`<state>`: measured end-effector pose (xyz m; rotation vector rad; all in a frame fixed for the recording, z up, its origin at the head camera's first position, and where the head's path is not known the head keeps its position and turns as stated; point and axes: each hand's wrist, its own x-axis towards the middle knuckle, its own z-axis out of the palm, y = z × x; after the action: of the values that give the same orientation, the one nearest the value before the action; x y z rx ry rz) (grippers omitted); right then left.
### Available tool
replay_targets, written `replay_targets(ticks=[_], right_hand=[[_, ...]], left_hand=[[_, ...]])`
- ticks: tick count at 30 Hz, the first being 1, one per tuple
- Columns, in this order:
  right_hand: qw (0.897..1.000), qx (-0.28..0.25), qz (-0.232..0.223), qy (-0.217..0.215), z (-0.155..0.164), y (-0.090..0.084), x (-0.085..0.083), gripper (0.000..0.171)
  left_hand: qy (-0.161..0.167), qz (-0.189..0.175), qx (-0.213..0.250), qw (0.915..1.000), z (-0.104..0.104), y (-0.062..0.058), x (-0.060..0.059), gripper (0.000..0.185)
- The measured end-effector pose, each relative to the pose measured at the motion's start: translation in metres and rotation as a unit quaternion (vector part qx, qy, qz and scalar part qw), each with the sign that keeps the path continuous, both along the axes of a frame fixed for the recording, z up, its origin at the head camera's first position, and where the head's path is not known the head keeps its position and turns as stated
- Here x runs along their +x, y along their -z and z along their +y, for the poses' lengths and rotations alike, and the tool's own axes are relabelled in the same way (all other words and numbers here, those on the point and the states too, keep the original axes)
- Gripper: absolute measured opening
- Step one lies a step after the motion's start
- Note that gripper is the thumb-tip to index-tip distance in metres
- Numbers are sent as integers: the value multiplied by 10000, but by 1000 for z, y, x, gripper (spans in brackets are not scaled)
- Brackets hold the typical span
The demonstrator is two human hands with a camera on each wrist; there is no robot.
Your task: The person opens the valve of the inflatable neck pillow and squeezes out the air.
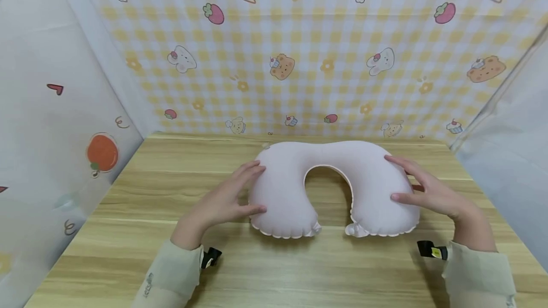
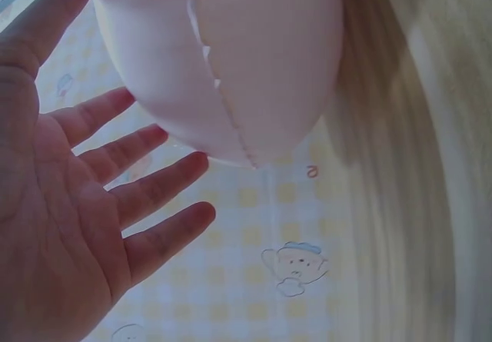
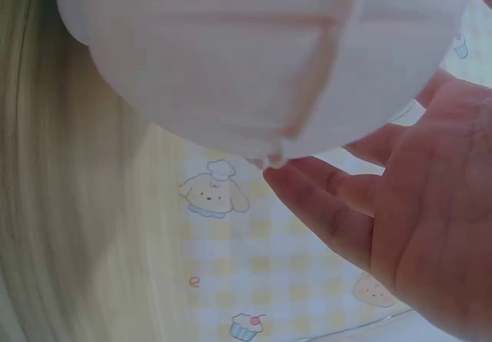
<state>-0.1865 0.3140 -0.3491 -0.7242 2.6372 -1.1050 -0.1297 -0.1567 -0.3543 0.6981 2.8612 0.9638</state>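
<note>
A pale pink U-shaped inflatable neck pillow [image 1: 334,184] lies on the wooden table [image 1: 274,260], its two ends toward me. My left hand [image 1: 233,198] lies with straight fingers against the pillow's left lobe, thumb at the lower edge. My right hand [image 1: 424,189] rests spread on the right lobe, thumb on its top. In the left wrist view the palm [image 2: 69,204] is spread beside the pillow [image 2: 238,58], fingers straight. In the right wrist view the fingers [image 3: 338,204] lie straight under the pillow's seam [image 3: 261,58].
A yellow checked cloth with cartoon bears and cupcakes [image 1: 299,56] forms the back wall. White printed sheets [image 1: 51,122] close off the left and right sides. Black wrist straps [image 1: 430,250] sit at my cuffs.
</note>
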Motion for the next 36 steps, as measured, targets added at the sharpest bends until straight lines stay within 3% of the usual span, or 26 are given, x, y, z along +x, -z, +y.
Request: replay_targets(ticks=[14,36], right_hand=[[9994,1,-32,-349,-11,-5,9,79],[9984,203,25,-523,-30,-17,21,76]], left_hand=[[-149,25,-197,9997,-14,-11,16,81],[-8,-5,-220,9998,-33,-28,26,70]])
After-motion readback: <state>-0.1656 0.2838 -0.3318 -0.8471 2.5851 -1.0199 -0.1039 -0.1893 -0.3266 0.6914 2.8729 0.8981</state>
